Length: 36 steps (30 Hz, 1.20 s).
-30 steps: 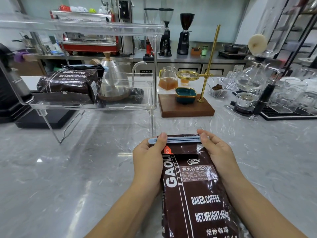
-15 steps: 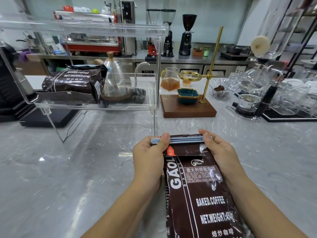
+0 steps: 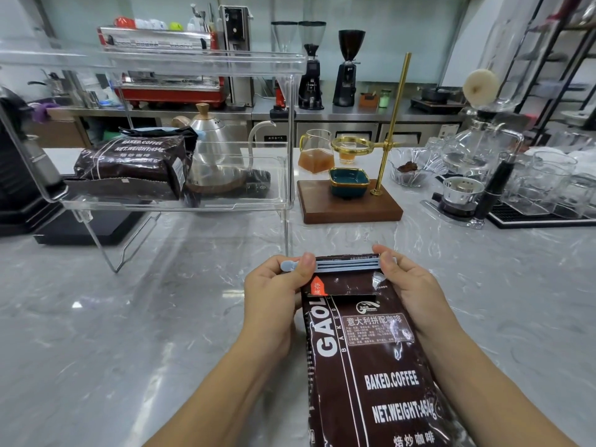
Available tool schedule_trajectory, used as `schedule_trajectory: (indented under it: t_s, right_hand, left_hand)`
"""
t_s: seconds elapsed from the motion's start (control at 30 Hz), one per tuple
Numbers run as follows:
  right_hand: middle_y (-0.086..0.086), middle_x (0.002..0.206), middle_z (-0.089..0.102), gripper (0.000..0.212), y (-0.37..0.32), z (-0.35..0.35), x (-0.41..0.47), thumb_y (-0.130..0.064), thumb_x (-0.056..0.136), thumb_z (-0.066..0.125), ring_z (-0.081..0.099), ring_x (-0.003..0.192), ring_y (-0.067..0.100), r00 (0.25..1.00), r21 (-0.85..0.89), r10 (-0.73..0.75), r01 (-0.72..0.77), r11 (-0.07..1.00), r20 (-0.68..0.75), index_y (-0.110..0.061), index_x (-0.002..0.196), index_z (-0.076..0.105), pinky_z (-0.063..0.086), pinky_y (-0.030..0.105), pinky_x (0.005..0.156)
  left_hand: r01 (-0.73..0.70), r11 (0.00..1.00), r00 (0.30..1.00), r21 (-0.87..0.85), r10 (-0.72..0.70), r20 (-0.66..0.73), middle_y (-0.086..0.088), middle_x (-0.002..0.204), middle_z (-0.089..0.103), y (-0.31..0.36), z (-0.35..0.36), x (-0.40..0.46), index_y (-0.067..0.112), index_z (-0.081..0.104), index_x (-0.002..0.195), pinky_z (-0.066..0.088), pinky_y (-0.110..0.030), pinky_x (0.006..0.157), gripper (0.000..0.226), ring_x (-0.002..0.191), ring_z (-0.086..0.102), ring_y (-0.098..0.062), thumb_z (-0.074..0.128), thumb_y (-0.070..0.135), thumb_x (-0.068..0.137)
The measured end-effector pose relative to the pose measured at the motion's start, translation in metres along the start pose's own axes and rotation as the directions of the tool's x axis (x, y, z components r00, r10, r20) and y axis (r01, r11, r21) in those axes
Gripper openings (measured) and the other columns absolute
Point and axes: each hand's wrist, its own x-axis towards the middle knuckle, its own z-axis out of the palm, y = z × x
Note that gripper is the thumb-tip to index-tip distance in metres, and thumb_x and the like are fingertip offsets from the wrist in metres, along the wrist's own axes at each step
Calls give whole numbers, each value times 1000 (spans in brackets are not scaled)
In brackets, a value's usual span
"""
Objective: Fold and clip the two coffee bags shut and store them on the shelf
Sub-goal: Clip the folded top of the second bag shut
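Observation:
A dark brown coffee bag (image 3: 367,366) lies flat on the marble counter in front of me, its top folded over. A pale blue clip (image 3: 346,264) spans the folded top. My left hand (image 3: 274,295) pinches the clip's left end, thumb on top. My right hand (image 3: 406,285) pinches the clip's right end together with the bag's corner. A second coffee bag (image 3: 135,162) lies on the lower tier of the clear acrylic shelf (image 3: 251,204) at the back left, its top folded with a blue clip edge showing.
A silver gooseneck kettle (image 3: 219,156) stands behind the shelf. A wooden stand (image 3: 350,211) with a teal dish and brass pole sits to the shelf's right. Glassware and a siphon brewer (image 3: 477,150) crowd the right. A black machine (image 3: 19,175) is at far left.
The view has drifted slightly. Both hands stay on the clip's ends at the bag's folded top, with no clear movement.

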Motion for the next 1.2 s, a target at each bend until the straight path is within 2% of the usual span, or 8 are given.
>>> schedule_trajectory:
  t_s: [0.1, 0.2, 0.4, 0.57, 0.67, 0.83, 1.1, 1.2]
  right_hand:
    - [16, 91, 77, 27, -2, -2, 0, -25, 87, 63, 75, 73, 27, 1000, -7, 13, -13, 1000, 6, -14, 112, 66, 61, 36, 61]
    - [11, 82, 78, 21, -5, -4, 1, -22, 93, 58, 74, 64, 22, 999, -32, 27, -27, 999, -23, -15, 111, 66, 59, 29, 52]
    - [9, 79, 78, 19, -9, -4, 2, -21, 94, 57, 74, 61, 20, 999, -8, 28, -28, 1000, -36, -14, 110, 67, 57, 26, 48]
    - [12, 85, 77, 19, -8, -4, 1, -22, 95, 57, 74, 64, 22, 999, -5, 15, -15, 1000, -36, -14, 110, 66, 59, 29, 51]
    - [12, 84, 77, 20, -8, -3, 0, -21, 94, 57, 75, 66, 22, 999, -13, -1, 0, 1000, -43, -14, 111, 66, 59, 29, 52]
    - [14, 85, 76, 22, -8, -2, -2, -20, 95, 57, 74, 65, 22, 999, -16, -3, 2, 1000, -41, -11, 114, 65, 59, 29, 51]
    - [24, 110, 72, 42, -12, 3, -8, -28, 83, 67, 70, 94, 40, 997, -21, 63, -63, 998, 45, -12, 121, 62, 58, 49, 84]
    - [26, 107, 72, 40, -13, 5, -10, -29, 81, 67, 71, 87, 39, 997, -34, 64, -63, 997, 45, -8, 116, 65, 57, 51, 82]
  left_hand:
    - [0, 1000, 998, -12, 0, 70, -8, 59, 70, 2, 0, -1, 6, 55, 73, 52, -24, 42, 26, 44, 65, -17, 75, 23, 69]
    - [4, 1000, 993, -29, -1, 118, -14, 72, 75, 2, 1, 0, 0, 63, 85, 54, -22, 45, 32, 49, 68, -16, 75, 26, 70]
    - [-28, 1000, 994, 5, 28, 106, -25, 100, 77, -1, 0, 4, -2, 74, 97, 58, -30, 65, 46, 82, 68, -30, 65, 40, 80]
    - [-66, 997, 996, 32, 63, 70, -17, 91, 80, -1, 0, 5, -1, 75, 94, 60, -27, 62, 45, 72, 74, -21, 60, 40, 82]
    - [-73, 997, 997, 40, 71, 37, -11, 79, 80, -1, 1, 5, 1, 75, 87, 58, -22, 53, 37, 62, 74, -15, 54, 31, 95]
    - [-86, 994, 996, 67, 86, 13, -10, 81, 81, -2, 3, 3, 4, 76, 87, 58, -22, 57, 39, 66, 75, -15, 48, 28, 101]
    - [-43, 999, 998, -12, 43, 46, -9, 79, 80, 1, 6, -1, 3, 74, 91, 56, -20, 53, 38, 64, 75, -14, 48, 29, 103]
    - [-23, 1000, 997, -5, 23, 67, -9, 80, 80, 3, 9, -1, 4, 73, 93, 53, -17, 48, 42, 61, 72, -12, 49, 37, 100]
